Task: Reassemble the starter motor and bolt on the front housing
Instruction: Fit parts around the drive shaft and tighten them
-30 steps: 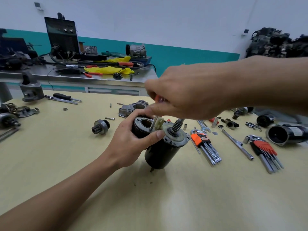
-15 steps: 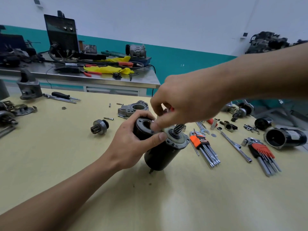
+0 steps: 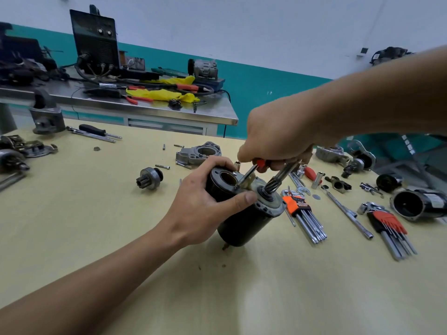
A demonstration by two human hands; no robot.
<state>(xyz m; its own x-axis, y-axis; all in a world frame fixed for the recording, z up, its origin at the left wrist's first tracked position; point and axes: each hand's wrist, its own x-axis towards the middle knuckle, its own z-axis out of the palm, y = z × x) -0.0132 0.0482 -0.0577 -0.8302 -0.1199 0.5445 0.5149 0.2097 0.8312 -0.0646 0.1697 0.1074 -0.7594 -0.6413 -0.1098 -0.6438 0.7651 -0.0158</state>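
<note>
Black cylindrical starter motor [image 3: 242,223] stands tilted on pale wooden desk [image 3: 72,213] in left hand [image 3: 200,206], right hand [image 3: 278,136] with red-handled screwdriver [image 3: 248,172] above it, grey cast front housing [image 3: 198,153] behind, steel pinion gear [image 3: 149,177] left, orange-clipped hex key set [image 3: 304,213] just right.

An auto-electrical repair workshop: a welding machine [image 3: 96,42] and red-handled pliers [image 3: 138,99] sit on a steel bench [image 3: 154,111] in the upper left. Hex key sets [image 3: 306,216], a cast front housing [image 3: 198,153] and a pinion drive [image 3: 150,177] lie scattered across the wooden worktable [image 3: 72,213] mid-frame.
</note>
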